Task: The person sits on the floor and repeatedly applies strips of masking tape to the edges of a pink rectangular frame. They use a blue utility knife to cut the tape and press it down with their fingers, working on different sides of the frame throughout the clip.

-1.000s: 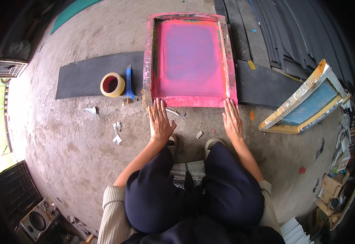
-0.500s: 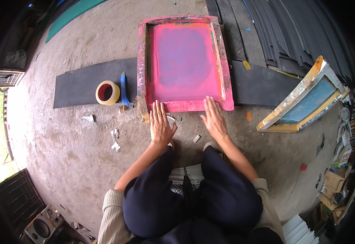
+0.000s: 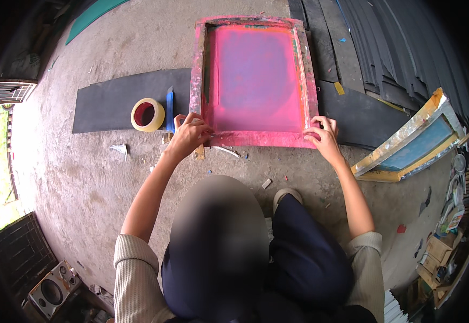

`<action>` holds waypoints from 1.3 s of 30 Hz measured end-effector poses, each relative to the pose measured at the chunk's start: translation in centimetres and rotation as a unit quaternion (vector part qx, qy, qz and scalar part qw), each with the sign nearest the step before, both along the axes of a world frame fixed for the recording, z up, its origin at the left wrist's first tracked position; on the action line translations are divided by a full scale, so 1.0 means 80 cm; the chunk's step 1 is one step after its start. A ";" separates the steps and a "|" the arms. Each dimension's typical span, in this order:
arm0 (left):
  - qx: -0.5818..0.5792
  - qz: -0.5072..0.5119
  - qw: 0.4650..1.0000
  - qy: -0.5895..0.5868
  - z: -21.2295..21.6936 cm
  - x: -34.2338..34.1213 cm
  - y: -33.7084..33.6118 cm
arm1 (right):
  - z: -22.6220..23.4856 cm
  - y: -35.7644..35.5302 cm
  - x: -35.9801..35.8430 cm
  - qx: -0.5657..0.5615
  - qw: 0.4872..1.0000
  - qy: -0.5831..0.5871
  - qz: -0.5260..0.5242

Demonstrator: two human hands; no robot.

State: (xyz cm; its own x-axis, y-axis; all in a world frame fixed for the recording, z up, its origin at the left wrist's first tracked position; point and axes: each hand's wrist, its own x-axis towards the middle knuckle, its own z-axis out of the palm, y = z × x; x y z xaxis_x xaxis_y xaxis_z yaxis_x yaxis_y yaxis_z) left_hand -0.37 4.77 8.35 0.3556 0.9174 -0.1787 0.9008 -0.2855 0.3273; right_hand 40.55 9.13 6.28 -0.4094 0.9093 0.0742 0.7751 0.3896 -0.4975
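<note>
A wooden screen printing frame [image 3: 261, 139], crusted with pink ink, stands in front of me. Its mesh [image 3: 256, 81] is pink with a purplish middle. At the near left corner my left hand [image 3: 187, 133] has its fingers bent around the frame's edge. My right hand [image 3: 325, 137] grips the near right corner in the same way, thumb toward the inner side. The undersides of both grips are hidden. Just left of my left hand are a blue strip-like tool [image 3: 170, 110] and a roll of clear tape [image 3: 160, 116].
Under the frame, a dark sheet [image 3: 119, 102] extends to both sides. To the right, a second screen frame [image 3: 385, 157] with bluish mesh is propped at a slant. Stacked dark sheets [image 3: 390, 54] fill the far right. Paper scraps [image 3: 120, 150] litter the concrete floor; a speaker [image 3: 51, 290] sits lower left.
My hands went from lying flat with stretched fingers near the frame's front bar to gripping its two near corners, farther apart. The view has shifted slightly.
</note>
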 end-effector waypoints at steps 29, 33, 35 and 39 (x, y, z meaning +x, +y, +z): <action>-0.024 0.044 0.994 -0.100 -0.025 0.028 0.029 | 0.000 -0.016 -0.028 -0.034 0.998 -0.049 -0.034; -0.039 0.005 0.995 -0.091 -0.028 0.001 0.036 | 0.003 -0.010 -0.023 -0.059 0.996 -0.068 -0.025; -0.016 -0.015 0.996 -0.092 -0.026 -0.002 0.038 | 0.013 -0.008 -0.027 -0.079 0.993 -0.088 -0.028; -0.037 -0.022 0.996 -0.082 -0.016 0.003 0.040 | 0.018 -0.003 -0.073 -0.008 0.999 -0.037 -0.007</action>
State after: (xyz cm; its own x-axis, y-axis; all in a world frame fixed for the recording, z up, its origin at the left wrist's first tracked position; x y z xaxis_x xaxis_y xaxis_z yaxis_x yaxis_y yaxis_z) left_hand -0.15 8.00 7.07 0.4254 0.8865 -0.1823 0.8209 -0.2931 0.4900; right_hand 34.73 8.85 7.74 -0.4001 0.9160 0.0300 0.8154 0.3707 -0.4447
